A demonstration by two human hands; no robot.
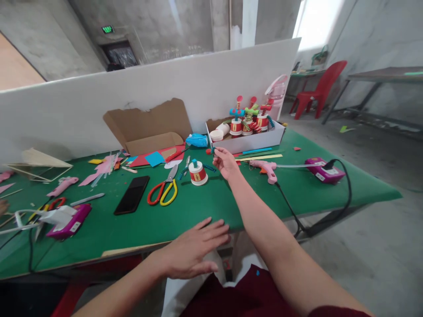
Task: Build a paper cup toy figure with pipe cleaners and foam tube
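My right hand [226, 163] is raised over the table, its fingers pinched on a small red-and-teal piece [210, 151] whose exact kind I cannot make out. Just left of it a white paper cup figure [198, 174] stands upside down on the green table, with a red band, a teal knob on top and teal folded-paper arms at its sides. My left hand [198, 246] lies flat at the table's front edge, fingers spread, holding nothing. Scissors [168, 187] with one red and one yellow handle rest left of the cup figure.
A white box [254, 143] at the back holds several finished cup figures. Right of me lie a pink glue gun [266, 169] and a purple power strip [325, 171]. A black phone [132, 194], paper scraps [107, 169] and another purple strip [71, 222] are on the left.
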